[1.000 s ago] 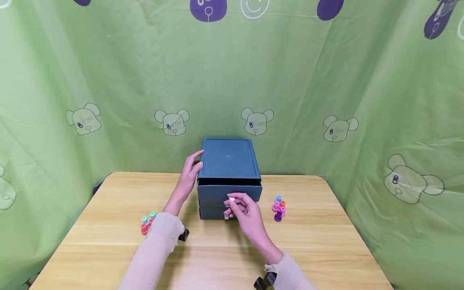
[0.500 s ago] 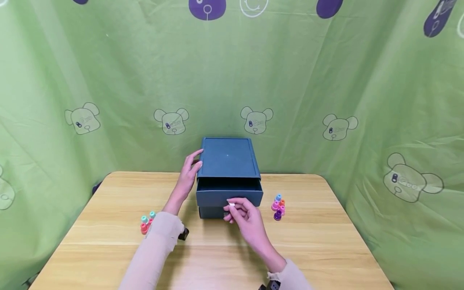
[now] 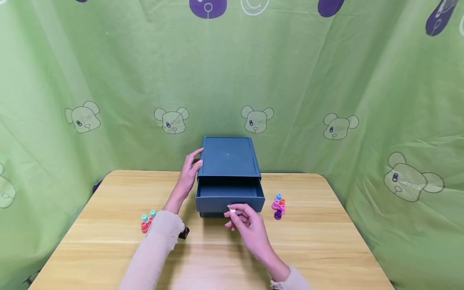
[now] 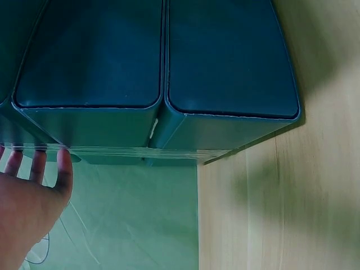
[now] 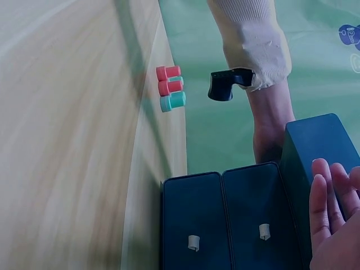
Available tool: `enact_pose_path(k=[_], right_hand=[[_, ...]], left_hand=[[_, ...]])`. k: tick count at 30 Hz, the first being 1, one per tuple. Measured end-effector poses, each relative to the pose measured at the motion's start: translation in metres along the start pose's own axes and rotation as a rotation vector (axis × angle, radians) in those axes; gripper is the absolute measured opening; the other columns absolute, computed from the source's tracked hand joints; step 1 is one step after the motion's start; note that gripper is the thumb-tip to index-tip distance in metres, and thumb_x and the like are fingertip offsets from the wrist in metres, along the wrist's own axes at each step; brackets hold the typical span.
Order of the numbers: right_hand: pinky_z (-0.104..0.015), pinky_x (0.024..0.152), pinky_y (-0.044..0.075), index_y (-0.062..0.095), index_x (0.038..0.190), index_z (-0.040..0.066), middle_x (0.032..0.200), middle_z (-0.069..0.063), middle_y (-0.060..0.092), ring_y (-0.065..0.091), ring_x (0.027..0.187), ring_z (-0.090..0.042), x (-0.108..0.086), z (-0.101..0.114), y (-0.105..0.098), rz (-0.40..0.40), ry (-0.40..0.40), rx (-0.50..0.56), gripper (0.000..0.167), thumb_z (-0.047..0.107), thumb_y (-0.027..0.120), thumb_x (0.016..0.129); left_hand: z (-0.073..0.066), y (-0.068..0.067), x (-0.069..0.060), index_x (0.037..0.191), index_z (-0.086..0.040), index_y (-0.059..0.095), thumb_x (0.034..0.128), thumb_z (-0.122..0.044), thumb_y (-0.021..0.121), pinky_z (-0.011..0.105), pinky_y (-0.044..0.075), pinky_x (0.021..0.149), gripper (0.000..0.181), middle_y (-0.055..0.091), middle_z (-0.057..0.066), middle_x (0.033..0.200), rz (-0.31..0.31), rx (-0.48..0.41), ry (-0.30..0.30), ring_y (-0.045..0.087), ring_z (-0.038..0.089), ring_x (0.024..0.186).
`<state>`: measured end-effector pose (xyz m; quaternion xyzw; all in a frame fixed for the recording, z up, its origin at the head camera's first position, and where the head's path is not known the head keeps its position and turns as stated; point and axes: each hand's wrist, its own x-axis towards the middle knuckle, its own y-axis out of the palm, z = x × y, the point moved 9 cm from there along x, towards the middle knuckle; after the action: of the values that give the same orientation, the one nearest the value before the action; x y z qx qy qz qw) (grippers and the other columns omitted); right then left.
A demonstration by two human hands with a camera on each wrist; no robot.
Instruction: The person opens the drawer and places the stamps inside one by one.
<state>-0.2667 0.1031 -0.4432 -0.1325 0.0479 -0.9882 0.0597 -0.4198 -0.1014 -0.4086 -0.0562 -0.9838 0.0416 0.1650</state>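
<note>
A dark blue drawer cabinet [image 3: 228, 157] stands at the back of the table. Its top drawer [image 3: 212, 204] is pulled out partway, and the visible inside is bare. With thumb and fingertips my right hand [image 3: 251, 229] pinches the small white pull tab [image 3: 232, 210] on that drawer's front; in the right wrist view the hand hides this tab. My left hand [image 3: 185, 177] rests its fingertips against the cabinet's left side, fingers fairly straight in the left wrist view. Two lower drawers [image 5: 197, 214] are closed, each with a white tab [image 5: 193, 242].
Right of the cabinet stands a cluster of small pegs, among them a purple peg [image 3: 278, 214] and a blue one [image 3: 278, 196]. Several red and teal pegs [image 3: 144, 227] stand near my left forearm, which partly covers them. A green curtain [image 3: 290, 80] hangs behind the wooden table [image 3: 319, 241].
The top drawer has slid farther out toward me, with my right hand drawing back on its tab. My left hand has stayed on the cabinet's side.
</note>
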Motion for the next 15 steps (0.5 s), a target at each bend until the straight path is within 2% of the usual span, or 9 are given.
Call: enact_pose_path(k=[4, 12, 15], right_hand=[[-0.033, 0.068, 0.061, 0.068, 0.122, 0.007, 0.106, -0.018, 0.076, 0.075, 0.078, -0.022, -0.005, 0.0, 0.0, -0.002, 0.015, -0.011, 0.021, 0.013, 0.064, 0.102], [-0.035, 0.066, 0.061, 0.068, 0.122, 0.01, 0.104, -0.012, 0.077, 0.074, 0.078, -0.017, -0.015, 0.001, 0.001, 0.001, 0.043, -0.008, 0.021, 0.01, 0.064, 0.102], [-0.035, 0.066, 0.061, 0.069, 0.121, 0.012, 0.105, -0.013, 0.077, 0.074, 0.078, -0.017, -0.019, 0.002, 0.001, -0.004, 0.051, -0.004, 0.02, 0.01, 0.064, 0.102]], left_hand=[[-0.016, 0.001, -0.008, 0.157, -0.005, 0.04, 0.1082, -0.016, 0.047, 0.052, 0.036, 0.113, 0.051, 0.032, 0.023, 0.158, 0.015, 0.003, -0.004, 0.04, 0.038, 0.138], [-0.018, 0.001, -0.009, 0.158, -0.006, 0.041, 0.1082, -0.017, 0.048, 0.053, 0.037, 0.113, 0.051, 0.032, 0.023, 0.158, 0.017, -0.005, -0.01, 0.04, 0.039, 0.138], [-0.017, 0.001, -0.008, 0.158, -0.006, 0.04, 0.1084, -0.018, 0.048, 0.053, 0.037, 0.113, 0.051, 0.032, 0.023, 0.159, 0.019, -0.001, -0.003, 0.04, 0.039, 0.139]])
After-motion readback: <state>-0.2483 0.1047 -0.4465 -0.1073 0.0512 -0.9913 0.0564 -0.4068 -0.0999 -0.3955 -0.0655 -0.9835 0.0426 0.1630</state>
